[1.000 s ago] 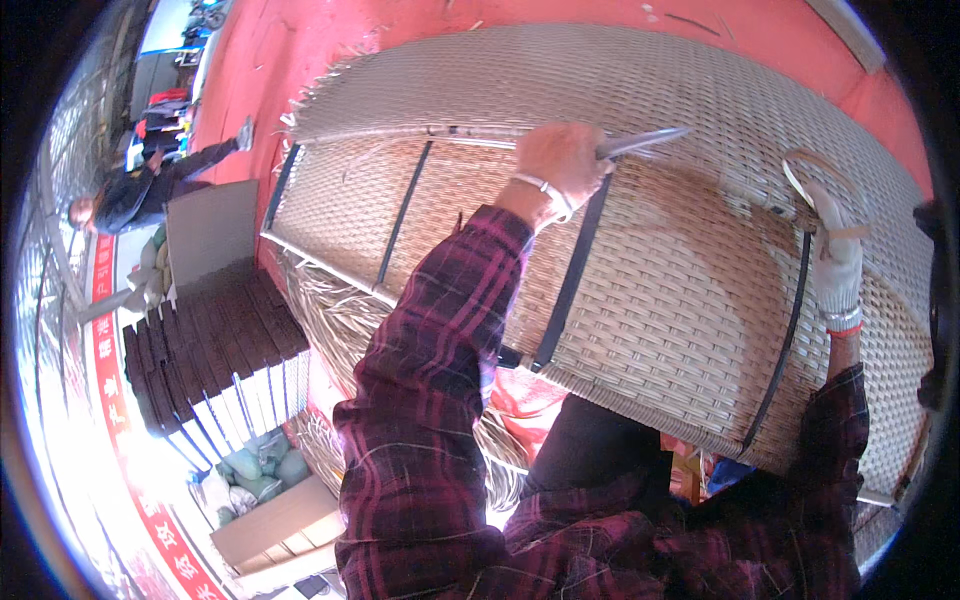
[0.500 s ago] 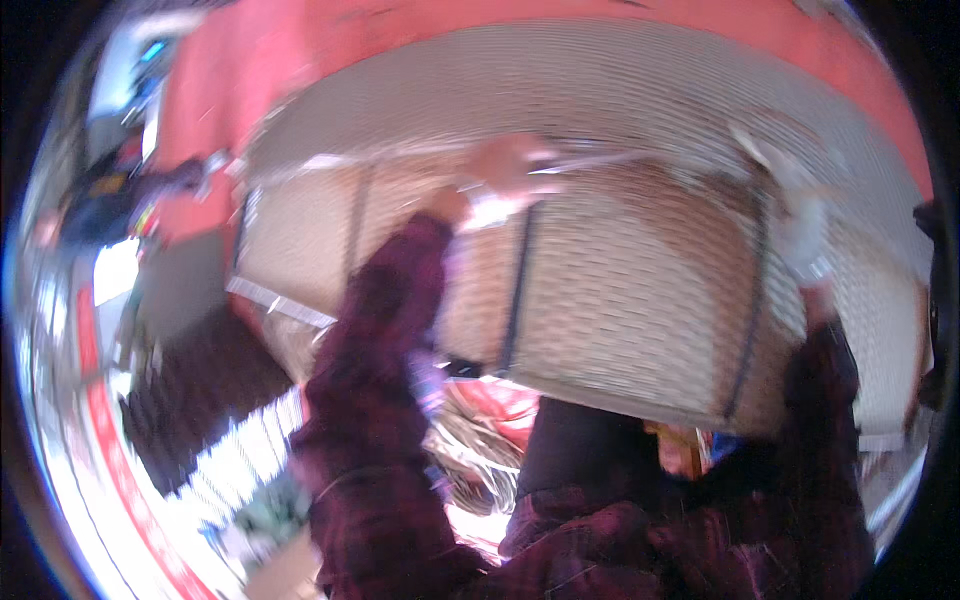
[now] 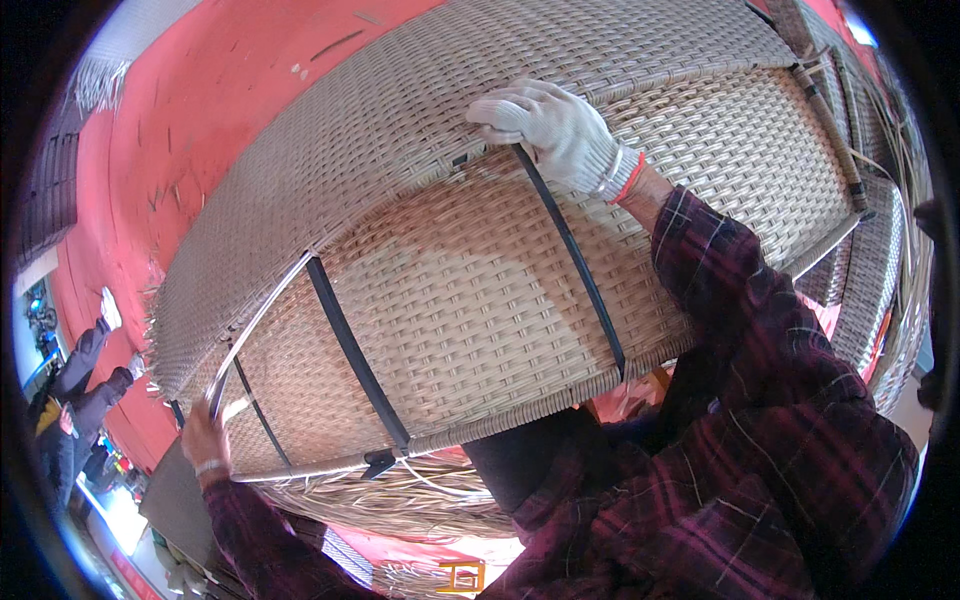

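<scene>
A large curved wicker piece (image 3: 470, 290), woven from flat beige-grey strips over a dark metal frame, fills the middle of the view. My left hand (image 3: 205, 440), bare, is closed round a light flat weaving strip (image 3: 262, 315) at the piece's left end. That strip rises from the hand to the ridge where the two woven faces meet. In a white knit glove, my right hand (image 3: 550, 130) rests on the same ridge further right, near the top of a black frame bar (image 3: 570, 255). Its fingers are bent together over the weave.
Loose strips (image 3: 400, 495) lie in a bundle beneath the piece's near edge. More woven pieces (image 3: 865, 270) stand at the right. Red floor (image 3: 180, 190) with scraps stretches beyond. At the far left sits another person (image 3: 75, 400), one hand gloved. An orange stool (image 3: 462, 575) is low down.
The view has swung and sharpened. My left hand has gone down and left with the strip, from the ridge to the left end. My gloved right hand has shifted left along the ridge.
</scene>
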`<control>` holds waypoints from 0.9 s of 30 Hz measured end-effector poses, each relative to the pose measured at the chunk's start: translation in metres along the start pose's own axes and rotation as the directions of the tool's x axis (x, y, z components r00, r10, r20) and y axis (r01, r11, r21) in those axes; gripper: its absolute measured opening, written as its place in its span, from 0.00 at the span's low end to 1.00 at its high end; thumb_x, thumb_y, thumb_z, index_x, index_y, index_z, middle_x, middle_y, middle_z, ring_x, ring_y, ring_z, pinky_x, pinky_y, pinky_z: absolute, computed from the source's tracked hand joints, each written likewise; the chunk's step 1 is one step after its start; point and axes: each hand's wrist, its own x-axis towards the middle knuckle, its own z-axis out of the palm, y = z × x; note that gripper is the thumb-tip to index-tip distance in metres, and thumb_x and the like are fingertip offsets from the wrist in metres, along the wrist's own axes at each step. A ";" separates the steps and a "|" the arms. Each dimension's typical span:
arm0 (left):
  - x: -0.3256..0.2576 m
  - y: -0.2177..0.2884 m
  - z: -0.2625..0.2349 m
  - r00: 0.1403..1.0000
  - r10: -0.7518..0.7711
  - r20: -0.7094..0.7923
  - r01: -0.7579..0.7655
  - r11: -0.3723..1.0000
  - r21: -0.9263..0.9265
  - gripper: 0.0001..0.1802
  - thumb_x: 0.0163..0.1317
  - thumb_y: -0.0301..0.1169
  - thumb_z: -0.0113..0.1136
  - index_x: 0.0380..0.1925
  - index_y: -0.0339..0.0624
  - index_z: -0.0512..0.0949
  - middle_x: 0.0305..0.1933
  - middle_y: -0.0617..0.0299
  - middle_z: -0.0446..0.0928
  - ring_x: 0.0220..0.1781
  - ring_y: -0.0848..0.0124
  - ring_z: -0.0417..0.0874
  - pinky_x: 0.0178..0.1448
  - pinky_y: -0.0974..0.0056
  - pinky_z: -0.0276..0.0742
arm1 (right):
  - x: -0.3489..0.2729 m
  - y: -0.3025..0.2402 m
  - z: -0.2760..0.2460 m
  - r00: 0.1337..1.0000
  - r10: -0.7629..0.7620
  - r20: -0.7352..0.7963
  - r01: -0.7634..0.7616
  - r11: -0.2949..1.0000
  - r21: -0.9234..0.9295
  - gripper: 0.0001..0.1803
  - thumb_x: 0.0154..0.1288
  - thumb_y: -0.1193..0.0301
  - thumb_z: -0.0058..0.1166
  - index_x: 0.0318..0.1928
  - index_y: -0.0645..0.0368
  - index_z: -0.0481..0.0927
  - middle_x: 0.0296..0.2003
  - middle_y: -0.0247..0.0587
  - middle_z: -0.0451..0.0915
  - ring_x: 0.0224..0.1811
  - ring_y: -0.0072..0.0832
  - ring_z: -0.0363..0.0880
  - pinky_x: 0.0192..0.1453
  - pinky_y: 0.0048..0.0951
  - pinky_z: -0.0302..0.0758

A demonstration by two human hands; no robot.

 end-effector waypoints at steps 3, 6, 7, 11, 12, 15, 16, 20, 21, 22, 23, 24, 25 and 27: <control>-0.056 -0.065 0.004 0.933 -0.350 0.088 0.345 0.936 0.066 0.16 0.55 0.39 0.66 0.41 0.45 0.79 0.39 0.50 0.81 0.42 0.49 0.82 0.43 0.46 0.76 | -0.005 0.003 0.007 1.000 0.017 -0.008 -0.017 1.000 0.008 0.26 0.53 0.82 0.51 0.55 0.50 0.74 0.52 0.39 0.79 0.51 0.40 0.78 0.55 0.39 0.77; -0.086 -0.086 0.018 0.920 -0.376 0.111 0.351 0.916 0.194 0.18 0.52 0.40 0.69 0.42 0.47 0.80 0.40 0.51 0.82 0.43 0.48 0.82 0.44 0.46 0.77 | -0.009 0.007 0.007 1.000 0.012 -0.026 -0.011 0.998 0.062 0.26 0.56 0.80 0.53 0.56 0.49 0.74 0.51 0.39 0.80 0.51 0.40 0.79 0.55 0.38 0.78; -0.090 -0.087 0.024 0.942 -0.320 0.098 0.297 0.934 0.200 0.19 0.52 0.40 0.69 0.43 0.47 0.80 0.41 0.51 0.82 0.43 0.48 0.82 0.45 0.45 0.77 | -0.010 0.009 0.006 0.999 0.036 -0.004 -0.035 0.995 0.088 0.26 0.56 0.78 0.54 0.57 0.49 0.73 0.52 0.39 0.79 0.52 0.39 0.78 0.56 0.38 0.77; -0.095 -0.080 0.036 0.913 -0.382 0.143 0.348 0.913 0.213 0.21 0.51 0.38 0.70 0.46 0.46 0.80 0.43 0.51 0.82 0.45 0.48 0.82 0.48 0.45 0.77 | -0.017 0.020 -0.003 0.997 0.054 0.054 -0.051 0.997 -0.050 0.29 0.56 0.71 0.59 0.60 0.48 0.71 0.56 0.39 0.77 0.57 0.37 0.75 0.63 0.39 0.72; -0.096 -0.078 0.037 0.924 -0.365 0.115 0.347 0.926 0.151 0.21 0.52 0.38 0.70 0.46 0.46 0.80 0.44 0.51 0.82 0.46 0.48 0.82 0.49 0.45 0.77 | -0.019 0.021 -0.004 0.998 0.048 0.030 -0.045 0.992 -0.116 0.30 0.55 0.68 0.60 0.61 0.48 0.71 0.57 0.38 0.76 0.59 0.36 0.74 0.65 0.40 0.71; -0.098 -0.072 0.033 0.874 -0.445 0.195 0.422 0.894 0.150 0.21 0.53 0.39 0.69 0.47 0.48 0.79 0.48 0.54 0.81 0.50 0.51 0.81 0.52 0.47 0.76 | -0.021 0.021 -0.008 0.992 0.097 0.082 -0.082 0.983 -0.164 0.33 0.54 0.64 0.62 0.62 0.49 0.69 0.61 0.37 0.73 0.64 0.35 0.70 0.70 0.40 0.64; -0.099 -0.068 0.034 0.867 -0.460 0.192 0.434 0.886 0.164 0.21 0.53 0.40 0.69 0.48 0.48 0.79 0.49 0.54 0.81 0.51 0.51 0.81 0.52 0.47 0.76 | -0.020 0.020 -0.011 0.990 0.100 0.103 -0.077 0.976 -0.203 0.32 0.55 0.63 0.61 0.62 0.50 0.69 0.61 0.37 0.73 0.65 0.34 0.69 0.72 0.40 0.61; -0.105 -0.050 0.046 0.841 -0.479 0.252 0.431 0.874 0.226 0.22 0.54 0.42 0.68 0.49 0.49 0.79 0.48 0.54 0.81 0.51 0.51 0.81 0.51 0.47 0.77 | -0.021 0.000 -0.017 0.984 0.127 0.128 -0.078 0.939 -0.336 0.32 0.58 0.69 0.57 0.65 0.49 0.66 0.64 0.38 0.69 0.69 0.34 0.64 0.75 0.45 0.57; -0.109 -0.047 0.051 0.853 -0.446 0.273 0.408 0.894 0.187 0.21 0.54 0.42 0.67 0.48 0.48 0.79 0.47 0.53 0.81 0.51 0.51 0.81 0.51 0.47 0.77 | -0.024 -0.009 -0.017 0.981 0.112 0.160 -0.040 0.917 -0.396 0.31 0.58 0.68 0.56 0.63 0.49 0.67 0.64 0.37 0.70 0.69 0.33 0.64 0.74 0.43 0.57; -0.114 -0.045 0.057 0.841 -0.455 0.294 0.406 0.889 0.214 0.21 0.55 0.42 0.66 0.47 0.48 0.79 0.47 0.53 0.81 0.51 0.51 0.81 0.51 0.47 0.77 | -0.028 -0.022 -0.016 0.983 0.097 0.158 -0.018 0.898 -0.439 0.29 0.57 0.68 0.55 0.62 0.49 0.69 0.63 0.37 0.70 0.69 0.32 0.65 0.73 0.42 0.57; -0.119 -0.043 0.062 0.864 -0.416 0.284 0.372 0.907 0.195 0.20 0.55 0.43 0.66 0.45 0.47 0.79 0.46 0.52 0.81 0.50 0.51 0.81 0.51 0.47 0.77 | -0.031 -0.033 -0.014 0.986 0.068 0.150 0.010 0.884 -0.467 0.28 0.57 0.68 0.54 0.61 0.49 0.70 0.63 0.36 0.71 0.68 0.31 0.65 0.72 0.40 0.58; -0.124 -0.041 0.068 0.887 -0.379 0.263 0.338 0.922 0.191 0.19 0.56 0.44 0.65 0.44 0.46 0.80 0.45 0.52 0.81 0.50 0.51 0.81 0.51 0.47 0.77 | -0.033 -0.044 -0.011 0.990 0.057 0.128 -0.006 0.930 -0.368 0.26 0.59 0.67 0.51 0.60 0.50 0.71 0.62 0.37 0.72 0.68 0.34 0.66 0.72 0.42 0.58; -0.128 -0.040 0.072 0.899 -0.360 0.247 0.330 0.931 0.157 0.19 0.56 0.44 0.65 0.42 0.45 0.80 0.45 0.52 0.81 0.49 0.50 0.81 0.51 0.47 0.76 | -0.034 -0.053 -0.010 0.993 0.021 0.116 0.017 0.947 -0.320 0.25 0.60 0.66 0.50 0.59 0.50 0.71 0.62 0.38 0.71 0.68 0.34 0.67 0.71 0.42 0.59; -0.133 -0.034 0.076 0.919 -0.340 0.199 0.319 0.939 0.130 0.17 0.56 0.42 0.63 0.41 0.43 0.80 0.44 0.51 0.81 0.47 0.51 0.81 0.49 0.48 0.76 | -0.036 -0.075 -0.009 0.969 0.038 0.244 0.020 0.973 -0.230 0.23 0.62 0.64 0.49 0.59 0.50 0.71 0.63 0.39 0.71 0.67 0.35 0.67 0.71 0.43 0.59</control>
